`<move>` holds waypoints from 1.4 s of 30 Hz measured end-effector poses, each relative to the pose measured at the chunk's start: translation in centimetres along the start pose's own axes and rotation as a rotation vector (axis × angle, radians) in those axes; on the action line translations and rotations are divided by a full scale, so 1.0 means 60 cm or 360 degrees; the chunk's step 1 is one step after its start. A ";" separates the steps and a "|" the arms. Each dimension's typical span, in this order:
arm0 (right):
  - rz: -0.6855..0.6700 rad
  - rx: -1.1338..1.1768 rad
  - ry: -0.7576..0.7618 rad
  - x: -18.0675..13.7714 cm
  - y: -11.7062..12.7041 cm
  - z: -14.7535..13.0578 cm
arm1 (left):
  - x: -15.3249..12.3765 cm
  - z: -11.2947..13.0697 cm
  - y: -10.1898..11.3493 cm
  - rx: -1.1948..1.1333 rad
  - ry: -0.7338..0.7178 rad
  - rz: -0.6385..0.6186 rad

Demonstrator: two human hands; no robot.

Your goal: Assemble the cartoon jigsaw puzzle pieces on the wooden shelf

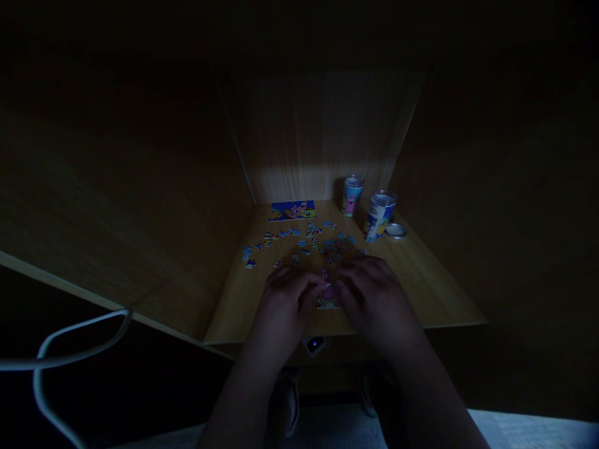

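In dim light at six o'clock on a wooden table (pixel 425 293), with twelve at the back panel (pixel 299 137): left hand (pixel 285 296) and right hand (pixel 372 287), angled toward each other with curled fingers and nearly meeting tips, at a pinkish puzzle piece (pixel 329 292). Too dark to tell which pinches it, or whether both do. Held close from either side, apparently for fine fingertip control. Just below, a colourful patch of puzzle (pixel 329 305), possibly several pieces joined.

From nine o'clock around to twelve, loose pieces (pixel 269 236), spread thinly, perhaps for easy telling apart; at the centre, a denser cluster (pixel 340 245). At eleven, near the back panel, a picture card (pixel 292 211), printed side up, probably for easy viewing. At one and two, a canister with a pink figure (pixel 352 196) and a second canister (pixel 380 215), both upright, with a round lid (pixel 395 231) just beside the latter; seemingly set back for elbow room.

Along six o'clock, a front edge (pixel 449 325) near the patch, with some risk of a slip over it; at three and nine, confining side panels (pixel 187 206). Widest room for moving at four o'clock, over bare wood; a narrower strip at eight.
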State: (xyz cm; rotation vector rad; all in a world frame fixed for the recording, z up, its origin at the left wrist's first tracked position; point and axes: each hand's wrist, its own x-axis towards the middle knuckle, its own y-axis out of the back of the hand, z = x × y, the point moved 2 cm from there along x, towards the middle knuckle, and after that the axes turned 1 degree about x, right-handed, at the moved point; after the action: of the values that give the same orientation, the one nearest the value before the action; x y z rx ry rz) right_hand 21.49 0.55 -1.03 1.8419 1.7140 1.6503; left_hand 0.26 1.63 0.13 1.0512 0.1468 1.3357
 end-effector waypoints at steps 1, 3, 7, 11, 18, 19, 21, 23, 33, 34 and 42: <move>-0.0035 0.0056 0.0034 0.002 -0.003 -0.007 | -0.001 0.000 0.000 0.0005 -0.0022 0.0011; -0.0094 0.0133 0.0040 0.004 -0.008 -0.015 | -0.002 0.001 0.001 0.0005 -0.0064 0.0021; -0.0155 0.0220 -0.0020 0.006 -0.007 -0.011 | -0.002 0.006 0.004 -0.0046 -0.0110 0.0023; -0.0130 0.0212 -0.0137 0.008 -0.006 -0.002 | 0.001 0.011 0.003 -0.0053 -0.0088 0.0011; -0.0100 0.0009 -0.0279 0.009 -0.014 -0.002 | 0.004 0.018 -0.008 0.0120 -0.0203 -0.0209; -0.0100 0.0000 -0.0271 0.009 -0.014 -0.003 | 0.004 0.018 -0.008 0.0120 -0.0198 -0.0217; -0.0106 -0.0015 -0.0253 0.010 -0.013 -0.005 | 0.004 0.017 -0.008 0.0105 -0.0195 -0.0215; -0.0135 -0.0029 -0.0246 0.011 -0.012 -0.005 | 0.004 0.016 -0.007 0.0092 -0.0194 -0.0226; -0.0123 -0.0084 -0.0253 0.009 -0.016 0.001 | 0.004 0.013 -0.010 0.0076 -0.0196 -0.0245; -0.0116 -0.0087 -0.0261 0.009 -0.016 0.001 | 0.004 0.013 -0.011 0.0068 -0.0191 -0.0243; -0.0087 -0.0066 -0.0301 0.009 -0.015 -0.001 | 0.004 0.012 -0.009 0.0049 -0.0200 -0.0240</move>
State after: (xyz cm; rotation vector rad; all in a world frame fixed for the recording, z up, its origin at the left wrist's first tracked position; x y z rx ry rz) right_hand 20.75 1.23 -1.29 1.8489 1.6247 1.4292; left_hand 1.16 1.50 0.28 1.1248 0.1498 1.1316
